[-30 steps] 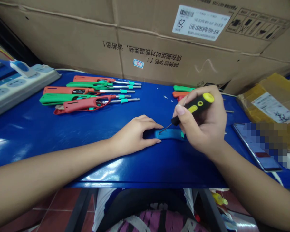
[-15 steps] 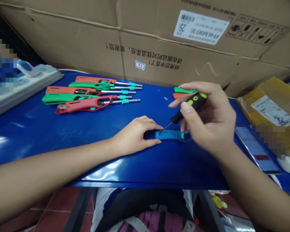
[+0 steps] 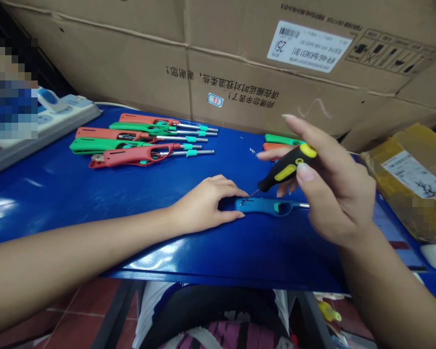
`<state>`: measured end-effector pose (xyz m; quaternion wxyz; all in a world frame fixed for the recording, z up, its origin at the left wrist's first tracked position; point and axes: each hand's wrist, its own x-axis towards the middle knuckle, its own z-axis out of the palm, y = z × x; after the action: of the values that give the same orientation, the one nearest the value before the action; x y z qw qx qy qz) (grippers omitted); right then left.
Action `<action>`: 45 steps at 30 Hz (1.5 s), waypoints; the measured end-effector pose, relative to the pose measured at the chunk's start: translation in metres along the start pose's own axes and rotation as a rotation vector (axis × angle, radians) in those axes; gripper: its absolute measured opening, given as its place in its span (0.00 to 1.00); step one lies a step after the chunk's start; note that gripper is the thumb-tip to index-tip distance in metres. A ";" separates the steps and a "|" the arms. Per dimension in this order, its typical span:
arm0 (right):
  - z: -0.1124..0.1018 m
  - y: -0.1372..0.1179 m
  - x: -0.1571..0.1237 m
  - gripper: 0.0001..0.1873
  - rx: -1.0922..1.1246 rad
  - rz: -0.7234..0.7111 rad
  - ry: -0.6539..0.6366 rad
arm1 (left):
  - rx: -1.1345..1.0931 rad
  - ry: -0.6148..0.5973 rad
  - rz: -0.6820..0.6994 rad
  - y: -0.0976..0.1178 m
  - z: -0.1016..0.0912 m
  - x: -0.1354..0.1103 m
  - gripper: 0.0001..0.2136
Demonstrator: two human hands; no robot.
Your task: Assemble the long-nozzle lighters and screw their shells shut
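A blue long-nosed gas lighter (image 3: 262, 206) lies flat on the blue tabletop, its metal nozzle pointing right and partly covered by my right hand. My left hand (image 3: 203, 204) pinches the handle end between thumb and fingers. In my right hand (image 3: 345, 194) is a black and yellow screwdriver (image 3: 284, 170), held by thumb and fingertips with the index finger raised. The screwdriver's tip slants down onto the handle's left end, between my left fingertips. A tiny screw there is too small to make out.
Several red and green lighters (image 3: 141, 138) lie at the back left. Green and orange handle pieces (image 3: 281, 141) sit behind my right hand. A big cardboard box (image 3: 138, 63) walls the back. A power strip (image 3: 72, 116), a taped parcel (image 3: 403, 194) and a phone (image 3: 403, 247) flank the space.
My right hand has shifted right, its index finger lifting off the screwdriver. More of the blue lighter and its nozzle shows. My left hand keeps its hold. The view has moved slightly.
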<state>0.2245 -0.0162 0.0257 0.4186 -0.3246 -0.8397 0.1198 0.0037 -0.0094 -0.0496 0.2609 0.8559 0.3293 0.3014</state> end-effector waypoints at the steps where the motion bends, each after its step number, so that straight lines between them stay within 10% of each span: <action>1: 0.000 0.000 0.000 0.25 0.014 0.010 -0.008 | -0.001 -0.002 -0.003 0.000 0.000 0.000 0.17; 22: 0.003 0.009 0.002 0.21 0.024 0.008 0.027 | 0.030 -0.024 0.016 0.002 -0.001 -0.001 0.14; 27: 0.002 0.012 0.004 0.11 -0.251 -0.104 0.188 | 0.039 -0.025 0.022 0.001 -0.001 -0.002 0.14; 32: -0.004 0.015 0.002 0.20 0.061 0.028 -0.040 | 0.034 -0.026 0.020 0.000 0.000 -0.001 0.14; 45: 0.000 0.016 0.000 0.19 0.022 0.053 0.017 | 0.032 -0.027 0.013 0.000 0.000 -0.001 0.14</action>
<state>0.2313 -0.0040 0.0186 0.4259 -0.3430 -0.8259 0.1373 0.0029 -0.0101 -0.0495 0.2495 0.8661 0.3250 0.2863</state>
